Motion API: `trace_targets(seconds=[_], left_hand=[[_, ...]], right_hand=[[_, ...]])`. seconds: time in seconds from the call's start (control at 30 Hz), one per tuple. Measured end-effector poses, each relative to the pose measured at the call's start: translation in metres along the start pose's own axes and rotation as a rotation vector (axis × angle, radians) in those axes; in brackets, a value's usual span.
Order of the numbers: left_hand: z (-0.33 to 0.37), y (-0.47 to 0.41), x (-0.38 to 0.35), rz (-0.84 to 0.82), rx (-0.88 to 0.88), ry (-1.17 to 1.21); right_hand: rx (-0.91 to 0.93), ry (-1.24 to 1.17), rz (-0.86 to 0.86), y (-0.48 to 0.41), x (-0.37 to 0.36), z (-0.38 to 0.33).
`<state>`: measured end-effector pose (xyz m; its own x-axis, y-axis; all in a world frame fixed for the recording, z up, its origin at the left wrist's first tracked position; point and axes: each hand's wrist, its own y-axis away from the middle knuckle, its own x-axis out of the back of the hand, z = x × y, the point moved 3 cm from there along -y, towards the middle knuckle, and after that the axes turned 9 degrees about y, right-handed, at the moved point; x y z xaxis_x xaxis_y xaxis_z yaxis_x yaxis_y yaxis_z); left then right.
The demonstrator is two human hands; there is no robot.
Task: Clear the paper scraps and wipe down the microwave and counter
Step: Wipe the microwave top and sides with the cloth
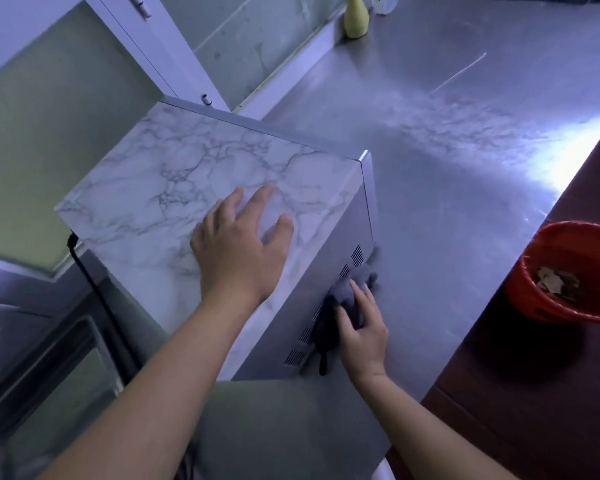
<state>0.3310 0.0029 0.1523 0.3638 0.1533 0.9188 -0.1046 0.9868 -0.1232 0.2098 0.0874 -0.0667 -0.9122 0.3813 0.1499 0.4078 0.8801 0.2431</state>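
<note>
Right hand (362, 332) gripped one bunched dark grey cloth (359, 277), fingers laid over it and thumb tucked into the folds, pressing it against the vented steel side of the microwave (187, 174). Left hand (239, 251) lay flat on the marble-patterned top, fingers spread, holding nothing, apparently bracing the box. Judged step: wiping the side panel. To do it well, long strokes along the panel with even pressure, going lightly over the vent slots (357, 254) so the cloth does not snag, the bracing hand stopping the microwave sliding on the steel counter (447, 168). Top and counter looked like they would need their own passes; cannot tell if either was done. Count: two hands, one cloth, one microwave, one black cord (94, 289) trailing off its far corner, one yellow bottle (355, 19) at the counter's back edge, one red bin (548, 306) off to the right, below the counter. Paper scraps (551, 280) lay inside the bin; a few brown pieces, number unclear. None seen on the counter.
</note>
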Motion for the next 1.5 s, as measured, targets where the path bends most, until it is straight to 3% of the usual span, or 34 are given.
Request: trace_targets(seconds=[0.17,0.33,0.43,0.53,0.6,0.73,0.9,0.97,1.1,1.3,1.4,1.5], left_hand=[[-0.006,-0.003,-0.003,-0.006,0.001,-0.019],[-0.002,-0.002,-0.004,-0.035,0.033,0.01],[0.001,-0.005,0.002,-0.036,0.062,0.14],[-0.001,-0.003,0.016,-0.078,0.1,0.596],[-0.011,0.002,0.029,-0.093,0.112,0.706],[-0.053,0.014,0.042,-0.117,-0.037,0.058],[-0.068,0.026,0.035,-0.057,-0.088,0.0],[-0.07,0.025,0.035,-0.017,-0.088,0.004],[-0.073,0.022,0.031,-0.006,-0.092,0.011],[-0.076,0.021,0.028,-0.003,-0.081,0.006],[-0.077,0.022,0.029,-0.014,-0.07,0.004],[-0.077,0.021,0.028,-0.019,-0.063,0.005]], right_hand=[[-0.289,-0.232,-0.059,-0.017,-0.011,0.015],[-0.256,-0.386,-0.099,-0.018,0.026,-0.019],[-0.099,-0.415,-0.168,0.002,0.05,-0.059],[0.271,-0.24,-0.211,0.039,0.065,-0.101],[0.503,-0.085,-0.189,0.064,0.06,-0.12],[0.784,0.084,-0.114,0.085,0.024,-0.129],[0.903,0.108,0.026,0.071,0.006,-0.093],[0.782,0.168,0.017,0.055,0.005,-0.063],[0.226,0.189,-0.059,0.018,0.005,-0.008],[-0.156,0.098,-0.166,-0.005,-0.002,0.02],[-0.241,0.046,-0.18,-0.011,0.0,0.011],[-0.212,-0.005,-0.177,-0.004,0.009,-0.018]])
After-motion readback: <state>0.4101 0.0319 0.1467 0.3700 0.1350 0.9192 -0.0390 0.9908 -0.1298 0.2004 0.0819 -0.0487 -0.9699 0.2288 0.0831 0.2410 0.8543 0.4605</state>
